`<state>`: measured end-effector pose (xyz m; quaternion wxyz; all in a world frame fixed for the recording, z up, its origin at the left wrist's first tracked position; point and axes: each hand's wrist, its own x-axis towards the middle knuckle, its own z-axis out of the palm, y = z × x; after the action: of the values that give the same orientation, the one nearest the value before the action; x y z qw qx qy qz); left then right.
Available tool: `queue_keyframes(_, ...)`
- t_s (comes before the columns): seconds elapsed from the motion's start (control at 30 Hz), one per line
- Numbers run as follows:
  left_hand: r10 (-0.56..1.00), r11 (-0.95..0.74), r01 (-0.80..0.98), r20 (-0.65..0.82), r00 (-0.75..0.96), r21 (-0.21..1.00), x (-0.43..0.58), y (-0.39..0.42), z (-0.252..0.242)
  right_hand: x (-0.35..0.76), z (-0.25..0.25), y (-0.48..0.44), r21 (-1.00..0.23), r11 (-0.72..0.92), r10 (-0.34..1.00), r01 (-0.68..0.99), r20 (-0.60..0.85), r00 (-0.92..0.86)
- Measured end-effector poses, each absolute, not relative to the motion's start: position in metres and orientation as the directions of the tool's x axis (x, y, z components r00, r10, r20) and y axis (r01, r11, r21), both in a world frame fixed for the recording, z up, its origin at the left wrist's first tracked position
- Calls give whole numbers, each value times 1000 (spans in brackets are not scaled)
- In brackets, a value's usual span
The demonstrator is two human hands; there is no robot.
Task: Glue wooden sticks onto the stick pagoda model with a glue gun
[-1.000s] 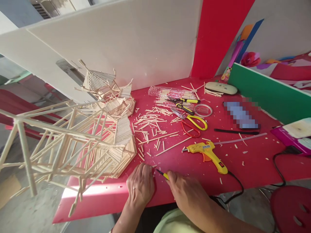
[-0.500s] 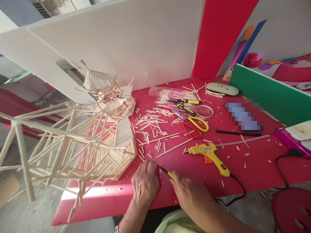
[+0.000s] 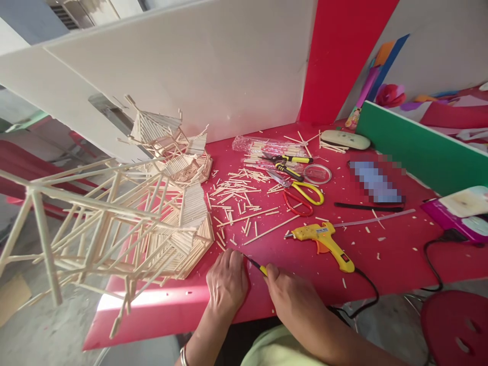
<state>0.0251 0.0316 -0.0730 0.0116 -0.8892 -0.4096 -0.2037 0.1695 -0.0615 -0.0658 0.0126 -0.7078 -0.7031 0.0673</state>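
Observation:
My left hand rests back-up on the red tabletop near its front edge, fingers curled down and closed; whatever is under them is hidden. My right hand is closed around a slim black-and-yellow knife-like tool. Its dark, narrow end points up and left and meets the fingertips of my left hand. Just beyond my hands lie a long thin wooden stick and a scatter of short cut sticks. Right of them lies a yellow glue gun, its nozzle pointing left.
A large wooden-stick model stands at left, overhanging the table. Behind the cut sticks lie scissors with red and yellow handles, black-and-yellow pliers, a tape roll and bagged sticks. A green panel borders the right.
The view has shifted slightly, so things at right appear a little further left. Both hands keep nearly the same pose, the tool's tip still at my left fingertips.

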Motion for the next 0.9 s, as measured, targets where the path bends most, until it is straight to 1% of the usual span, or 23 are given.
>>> queue_keyframes(0.23,725,-654,746,383,572,124,25,30,-75,169,-63,-61,-125,-24,995,992,-95,12)
queue_keyframes(0.4,739,-647,749,357,571,140,25,31,-77,170,-58,-60,-146,-31,994,989,-106,15)
queue_keyframes(0.57,751,-638,749,355,557,175,24,32,-78,169,-54,-59,-105,-34,989,994,-144,19)
queue_keyframes(0.63,782,-610,750,349,517,257,26,29,-76,169,-55,-60,-123,-32,990,992,-137,15)
queue_keyframes(0.73,894,-447,742,264,361,500,30,24,-70,169,-57,-64,-165,-27,997,986,-80,14)
queue_keyframes(0.8,953,-296,694,153,262,656,32,20,-64,170,-58,-67,-182,-29,999,983,-40,22)
queue_keyframes(0.9,982,-46,547,-62,176,836,32,18,-58,171,-59,-69,-245,-25,1000,969,3,26)
